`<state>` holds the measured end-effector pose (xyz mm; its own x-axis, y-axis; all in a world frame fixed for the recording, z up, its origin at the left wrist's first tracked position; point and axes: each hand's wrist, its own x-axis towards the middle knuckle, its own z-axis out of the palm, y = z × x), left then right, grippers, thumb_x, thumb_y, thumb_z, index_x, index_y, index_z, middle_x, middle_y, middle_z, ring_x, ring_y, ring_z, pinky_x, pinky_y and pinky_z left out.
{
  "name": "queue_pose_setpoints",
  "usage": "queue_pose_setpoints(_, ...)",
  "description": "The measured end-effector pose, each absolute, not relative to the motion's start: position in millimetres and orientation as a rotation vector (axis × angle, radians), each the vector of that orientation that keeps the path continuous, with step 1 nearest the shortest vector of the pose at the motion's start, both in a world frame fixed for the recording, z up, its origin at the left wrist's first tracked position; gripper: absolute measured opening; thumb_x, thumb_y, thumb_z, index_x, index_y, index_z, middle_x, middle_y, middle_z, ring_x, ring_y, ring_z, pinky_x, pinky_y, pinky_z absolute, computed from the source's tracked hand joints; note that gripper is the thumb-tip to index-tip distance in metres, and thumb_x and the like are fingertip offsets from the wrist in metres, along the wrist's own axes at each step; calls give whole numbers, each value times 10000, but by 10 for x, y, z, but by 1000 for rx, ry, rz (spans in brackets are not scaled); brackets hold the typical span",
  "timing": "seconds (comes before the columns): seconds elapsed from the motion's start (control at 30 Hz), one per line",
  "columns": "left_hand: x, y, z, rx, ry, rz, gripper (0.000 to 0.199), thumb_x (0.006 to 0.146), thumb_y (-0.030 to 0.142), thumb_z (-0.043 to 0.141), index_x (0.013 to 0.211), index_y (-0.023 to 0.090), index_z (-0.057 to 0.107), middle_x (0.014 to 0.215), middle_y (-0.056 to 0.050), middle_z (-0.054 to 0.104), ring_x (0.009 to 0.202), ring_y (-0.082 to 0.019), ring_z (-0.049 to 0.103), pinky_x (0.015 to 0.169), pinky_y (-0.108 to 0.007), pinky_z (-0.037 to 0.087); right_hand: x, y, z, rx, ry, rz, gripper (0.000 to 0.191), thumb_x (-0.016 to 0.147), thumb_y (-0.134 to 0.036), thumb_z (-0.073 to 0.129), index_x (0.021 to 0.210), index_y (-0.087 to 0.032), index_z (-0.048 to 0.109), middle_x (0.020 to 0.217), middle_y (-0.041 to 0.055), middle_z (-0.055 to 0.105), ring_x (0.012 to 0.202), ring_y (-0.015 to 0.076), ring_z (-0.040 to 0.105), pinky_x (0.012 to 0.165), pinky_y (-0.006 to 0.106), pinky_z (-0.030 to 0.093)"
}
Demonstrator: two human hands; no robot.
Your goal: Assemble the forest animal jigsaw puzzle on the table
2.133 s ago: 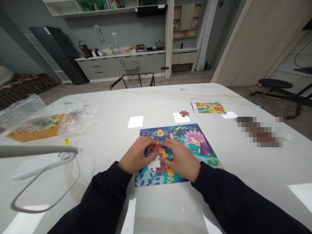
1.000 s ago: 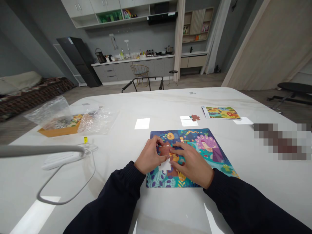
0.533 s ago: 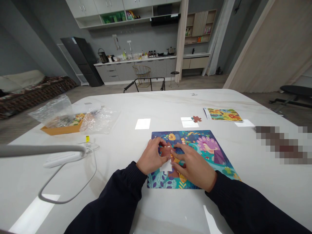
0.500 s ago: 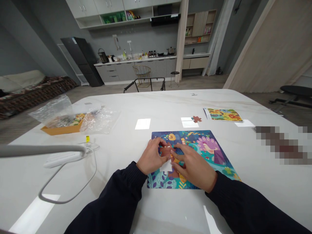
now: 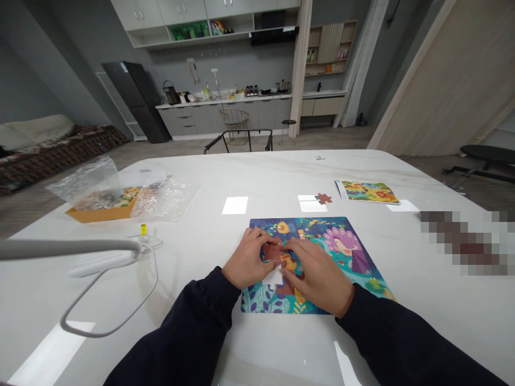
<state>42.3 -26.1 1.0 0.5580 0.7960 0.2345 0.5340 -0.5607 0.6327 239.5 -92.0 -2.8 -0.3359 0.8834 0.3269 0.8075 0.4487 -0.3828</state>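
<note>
Jigsaw board partly under both hands

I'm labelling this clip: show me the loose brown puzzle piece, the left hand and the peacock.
Loose brown puzzle piece [image 5: 324, 198]: head view, its middle.
Left hand [image 5: 247, 259]: head view, back of the hand.
Peacock [image 5: 338, 239]: head view, its tail fan.

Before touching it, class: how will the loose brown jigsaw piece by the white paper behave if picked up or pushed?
The loose brown jigsaw piece lies flat, so it probably won't roll. It looks thin and stiff, likely light, and may slide across the glossy table.
</note>
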Motion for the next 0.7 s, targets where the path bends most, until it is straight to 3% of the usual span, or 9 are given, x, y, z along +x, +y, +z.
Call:
queue_pose_setpoints(0.27,419,-239,-19,2333,1044,734,355,755,235,844,1084,233,711,1106,-58,633,1085,-266,545,999,-435,461,2374,-890,-203,-1448,-2087,206,404,914,-316,643,1286,-164,596,1412,175,605,1368,333,529,1158,565,423)
queue_pose_setpoints(0.7,421,-248,-18,2348,1030,729,381,743,177,827,1101,254,722,1083,-51,627,1071,-256,551,978,-423,472,2321,-896,-114,-1497,-2117,235,330,873,-250,600,1196,-179,594,1250,148,651,1283,324,568,1154,550,420)
